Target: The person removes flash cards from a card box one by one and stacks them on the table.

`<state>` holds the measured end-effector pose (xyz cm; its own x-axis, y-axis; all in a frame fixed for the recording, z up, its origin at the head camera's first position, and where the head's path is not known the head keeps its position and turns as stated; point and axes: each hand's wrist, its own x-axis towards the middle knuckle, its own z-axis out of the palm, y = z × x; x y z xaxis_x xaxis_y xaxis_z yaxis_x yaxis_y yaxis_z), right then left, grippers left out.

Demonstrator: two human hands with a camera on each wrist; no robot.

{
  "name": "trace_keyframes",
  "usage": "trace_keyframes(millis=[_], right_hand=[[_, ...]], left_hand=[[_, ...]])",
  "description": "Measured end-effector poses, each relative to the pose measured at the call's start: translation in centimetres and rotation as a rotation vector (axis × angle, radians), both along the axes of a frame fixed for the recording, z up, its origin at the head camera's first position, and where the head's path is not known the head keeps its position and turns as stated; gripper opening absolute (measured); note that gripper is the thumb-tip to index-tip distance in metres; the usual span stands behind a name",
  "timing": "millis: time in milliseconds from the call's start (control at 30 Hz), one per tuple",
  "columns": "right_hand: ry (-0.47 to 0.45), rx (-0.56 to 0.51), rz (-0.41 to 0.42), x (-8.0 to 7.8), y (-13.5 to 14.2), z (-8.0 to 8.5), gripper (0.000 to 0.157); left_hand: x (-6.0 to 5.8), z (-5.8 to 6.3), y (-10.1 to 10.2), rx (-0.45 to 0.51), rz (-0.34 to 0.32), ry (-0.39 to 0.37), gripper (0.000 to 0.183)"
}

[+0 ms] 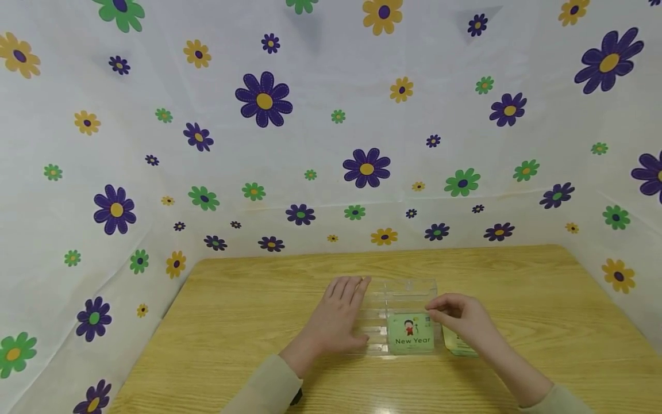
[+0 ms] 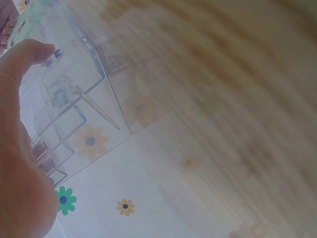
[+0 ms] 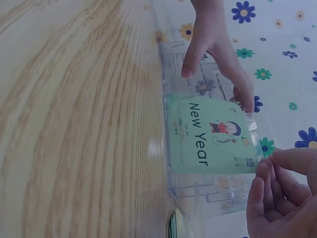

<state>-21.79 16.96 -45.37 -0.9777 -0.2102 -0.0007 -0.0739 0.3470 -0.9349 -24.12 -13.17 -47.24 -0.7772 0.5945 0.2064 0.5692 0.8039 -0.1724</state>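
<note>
A clear plastic card holder [image 1: 410, 286] with stepped compartments lies on the table. In its right part sits a green card [image 1: 411, 334] printed "New Year" with a small cartoon figure. My right hand [image 1: 460, 316] pinches that card's upper right corner between thumb and fingertips, as the right wrist view shows. My left hand [image 1: 336, 316] rests across the left part of the holder, fingers stretched toward its far edge. Its thumb [image 2: 34, 52] lies over the near tiers. Beside the holder, a stack of cards [image 1: 459, 345] is partly hidden under my right hand.
The wooden table [image 1: 233, 322] extends around the holder on all sides. A white flower-printed cloth [image 1: 320, 144] stands behind the table and along its left and right sides. A small black object [image 1: 296, 397] shows by the left sleeve.
</note>
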Motion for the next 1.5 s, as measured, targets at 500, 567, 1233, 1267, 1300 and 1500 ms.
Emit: trace_keyframes(millis=[500,567,1233,1267,1300,1500], right_hand=[[0.033,0.057,-0.054,0.19,-0.23,0.04,0.016],[0.036,0.07,-0.062,0.25,-0.21,0.04,0.016],[0.137,0.199,-0.038,0.02,-0.14,-0.09,0.009],[0.148,0.207,-0.036,0.04,-0.16,-0.08,0.009],[0.159,0.215,-0.034,0.06,-0.17,-0.08,0.008],[0.199,0.229,-0.014,0.1,-0.16,-0.11,0.007]], left_hand=[[0.05,-0.01,0.14,-0.015,0.009,-0.001,0.119],[0.07,0.01,0.15,-0.013,0.006,0.0,0.118],[0.1,0.01,0.16,-0.008,0.008,-0.001,0.117],[0.1,0.01,0.16,-0.009,0.008,0.001,0.117],[0.09,0.02,0.15,-0.009,0.007,0.004,0.117],[0.06,0.02,0.09,-0.017,0.007,0.015,0.118]])
